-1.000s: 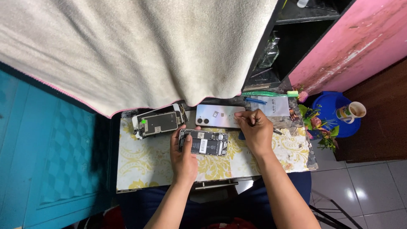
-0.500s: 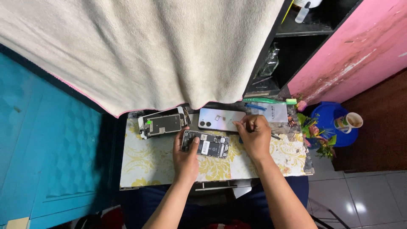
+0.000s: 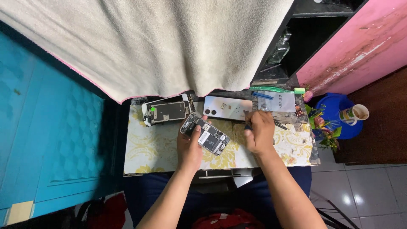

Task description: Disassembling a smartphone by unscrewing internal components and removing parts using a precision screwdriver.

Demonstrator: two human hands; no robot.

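Worktop: small table (image 3: 140,157) with a cream and yellow floral cover, set between a turquoise panelled wall (image 3: 51,140) on the left and a pink wall (image 3: 352,46) on the right; grey floor tiles (image 3: 364,191) below right; an off-white towel (image 3: 161,42) hangs over the far edge.

Opened smartphone body with exposed black and silver internals (image 3: 205,134) lies tilted diagonally, roughly mid-table. Left hand (image 3: 189,146) grasps it from below, fingers curled on its near edge. Right hand (image 3: 257,131) sits just beside it to the right, fingers clenched around a thin dark tool (image 3: 277,124); tip not clear.

Battery label and small boards are visible inside, no screen fitted.

Outward: a detached screen assembly, back side up (image 3: 166,111), far left; a silver phone back cover (image 3: 227,107) just behind; a clear plastic bag (image 3: 277,101) with a blue pen (image 3: 263,96) on it; a green strip-shaped tool (image 3: 273,89) at the far edge. Off-table right: a blue round stool (image 3: 328,110) carrying a cup (image 3: 354,114), with artificial flowers (image 3: 324,129) beside it.
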